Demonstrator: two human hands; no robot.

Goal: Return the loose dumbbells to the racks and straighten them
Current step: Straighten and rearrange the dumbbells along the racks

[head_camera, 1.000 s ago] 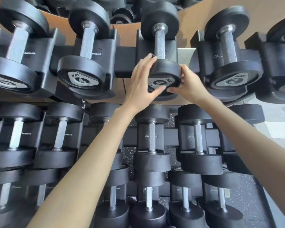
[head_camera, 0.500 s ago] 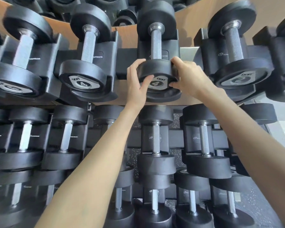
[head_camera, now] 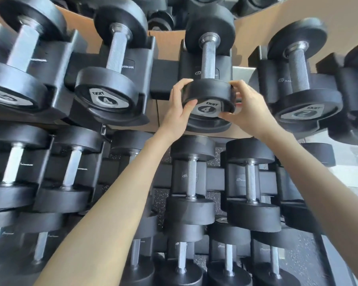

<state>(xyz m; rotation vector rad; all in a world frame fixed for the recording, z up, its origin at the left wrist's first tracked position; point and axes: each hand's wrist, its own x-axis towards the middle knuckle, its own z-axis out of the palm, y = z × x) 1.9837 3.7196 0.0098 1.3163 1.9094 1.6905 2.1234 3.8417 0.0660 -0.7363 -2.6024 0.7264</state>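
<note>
Dumbbell number 4 sits in its cradle on the top tier of the rack, in the middle of the head view, and you have both arms stretched up and forward to it. Your left forearm rises from the lower left, your right forearm from the lower right, and the two wrists converge under the near head of the weight.

Its long axis runs away from you, front to back: the knurled steel handle points up the frame to the far head, and the near head faces you with the grey plate marked 4. It looks roughly square with the cradle, though the wide lens bends the lines too much to be sure.

Your left hand is clamped on the left side of that near head, fingers curled over its rim and thumb pressed on the face beside the plate. Your right hand grips the right side, fingers wrapped over the top edge and thumb under the lower rim. Both hands are half-open cups, closed only as far as the rubber disc allows.

Just to the left sits another dumbbell marked 4; to the right, well apart from your hand, one marked 2.
</note>
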